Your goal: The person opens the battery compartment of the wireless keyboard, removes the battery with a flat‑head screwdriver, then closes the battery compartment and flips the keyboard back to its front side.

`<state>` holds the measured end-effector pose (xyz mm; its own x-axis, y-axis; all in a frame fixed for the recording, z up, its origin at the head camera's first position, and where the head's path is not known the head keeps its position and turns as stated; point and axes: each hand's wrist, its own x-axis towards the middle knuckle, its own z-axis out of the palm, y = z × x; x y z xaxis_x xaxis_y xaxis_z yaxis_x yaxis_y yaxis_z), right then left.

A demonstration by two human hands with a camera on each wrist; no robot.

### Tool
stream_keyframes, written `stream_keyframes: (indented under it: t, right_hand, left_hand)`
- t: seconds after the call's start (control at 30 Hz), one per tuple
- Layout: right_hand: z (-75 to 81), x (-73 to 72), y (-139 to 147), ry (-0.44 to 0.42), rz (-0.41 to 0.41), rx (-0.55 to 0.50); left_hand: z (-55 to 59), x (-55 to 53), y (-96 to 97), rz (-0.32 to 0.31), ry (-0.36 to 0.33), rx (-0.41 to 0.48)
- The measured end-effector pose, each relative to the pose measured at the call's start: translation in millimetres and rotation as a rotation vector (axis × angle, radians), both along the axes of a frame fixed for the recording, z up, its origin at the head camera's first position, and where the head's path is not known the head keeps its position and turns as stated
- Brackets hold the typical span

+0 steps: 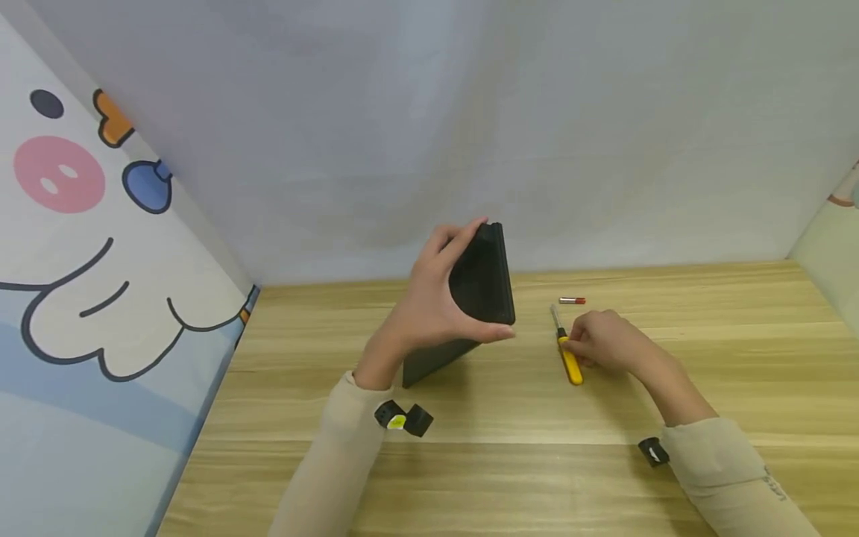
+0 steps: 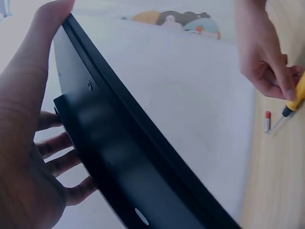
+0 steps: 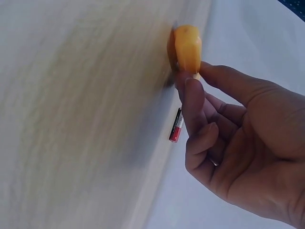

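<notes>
My left hand (image 1: pixel 429 304) grips a black, flat-sided device (image 1: pixel 479 277) across its width, thumb along one edge and fingers on the opposite one. The device stands tilted over the table; in the left wrist view its dark face shows a small screw hole and an oval mark. To the right, my right hand (image 1: pixel 607 341) pinches the yellow handle of a screwdriver (image 1: pixel 572 365) between thumb and forefinger. Its metal shaft points away from me, toward a small red-and-silver battery (image 1: pixel 573 300) lying just beyond the tip.
The wood-grain table (image 1: pixel 523 477) ends at a pale hanging sheet (image 1: pixel 537 134) behind. A cartoon-printed panel (image 1: pixel 87 246) stands along the left side, and another pale panel (image 1: pixel 832 261) borders the right. Small black blocks (image 1: pixel 417 421) sit by the left cuff.
</notes>
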<state>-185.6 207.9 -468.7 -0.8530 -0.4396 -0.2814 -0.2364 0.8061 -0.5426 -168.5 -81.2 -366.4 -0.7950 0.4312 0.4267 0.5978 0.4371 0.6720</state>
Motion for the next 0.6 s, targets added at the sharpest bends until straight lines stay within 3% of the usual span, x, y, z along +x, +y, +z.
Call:
stream_keyframes:
  t: [0.3,0.6]
  right_hand:
    - [9.2,4.9,2.8,0.082,0.024,0.08]
    - [17.0,5.8,0.4,0.183,-0.017,0.165]
  left_hand:
    - [7.7,2.4,-13.8,-0.006,0.037,0.177]
    - [12.2,11.8,-23.9,-0.072,-0.002,0.381]
